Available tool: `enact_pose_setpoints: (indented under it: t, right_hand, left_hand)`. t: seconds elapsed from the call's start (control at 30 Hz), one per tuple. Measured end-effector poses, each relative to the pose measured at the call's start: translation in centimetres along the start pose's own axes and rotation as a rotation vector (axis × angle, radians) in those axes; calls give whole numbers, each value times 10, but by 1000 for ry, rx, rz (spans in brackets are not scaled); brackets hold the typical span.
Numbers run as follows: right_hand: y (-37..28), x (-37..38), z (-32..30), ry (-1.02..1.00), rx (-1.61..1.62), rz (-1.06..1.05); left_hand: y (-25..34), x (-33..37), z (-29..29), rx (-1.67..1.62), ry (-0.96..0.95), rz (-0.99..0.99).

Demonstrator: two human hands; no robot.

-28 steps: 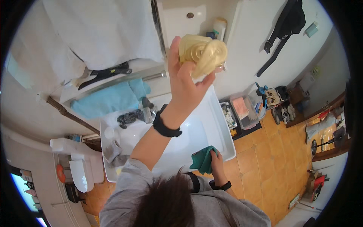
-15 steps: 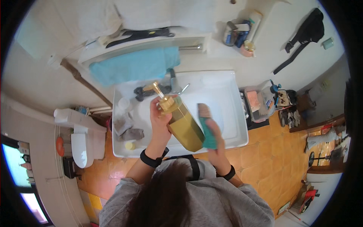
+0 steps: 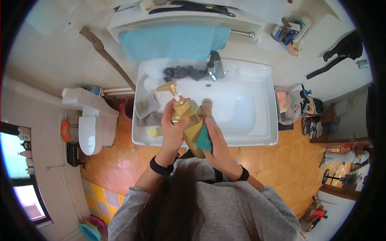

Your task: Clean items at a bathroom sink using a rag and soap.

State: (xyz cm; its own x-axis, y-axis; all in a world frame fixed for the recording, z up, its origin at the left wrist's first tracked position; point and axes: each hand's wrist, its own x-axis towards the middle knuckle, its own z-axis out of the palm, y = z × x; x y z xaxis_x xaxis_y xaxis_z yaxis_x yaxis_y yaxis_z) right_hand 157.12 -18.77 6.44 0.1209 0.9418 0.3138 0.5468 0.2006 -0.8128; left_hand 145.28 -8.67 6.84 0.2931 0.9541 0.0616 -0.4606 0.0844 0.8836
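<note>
A gold pump bottle (image 3: 190, 130) is held tilted above the near side of the white sink (image 3: 263, 138), its pump head toward the tap. Wrapped round the bottle's upper part, my left hand (image 3: 173, 130) grips it just below the collar. My right hand (image 3: 219, 146) is closed on a green and brown cloth (image 3: 205, 138), which lies against the bottle's right side. The far end of the cloth hangs over the basin near the drain. My palm hides part of the cloth.
A chrome tap (image 3: 216, 70) stands at the sink's back, beside a dark crumpled bundle (image 3: 183, 73). Grey cloths (image 3: 146, 108) and a yellow-lidded item (image 3: 152, 132) lie on the sink's left ledge. A blue towel (image 3: 169, 42) hangs behind. The toilet (image 3: 89, 132) is to the left.
My right hand has brought the cloth leftward onto the bottle's side; before, it was swung out to the right and blurred. The view has shifted, and the bottle stands more upright.
</note>
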Motion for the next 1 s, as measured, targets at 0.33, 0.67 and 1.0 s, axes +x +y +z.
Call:
enact_pose_setpoints:
  t: [0.33, 0.67, 1.0]
  right_hand:
    - [0, 19, -35, -83, -90, -201]
    - [13, 25, -52, -217, -243, -199]
    - [27, 29, -59, -260, -66, -178]
  left_hand:
    - [-12, -17, 26, 128, 152, -204]
    - [-27, -8, 34, -153, 180, -520]
    - [-32, -2, 35, -55, 241, -508]
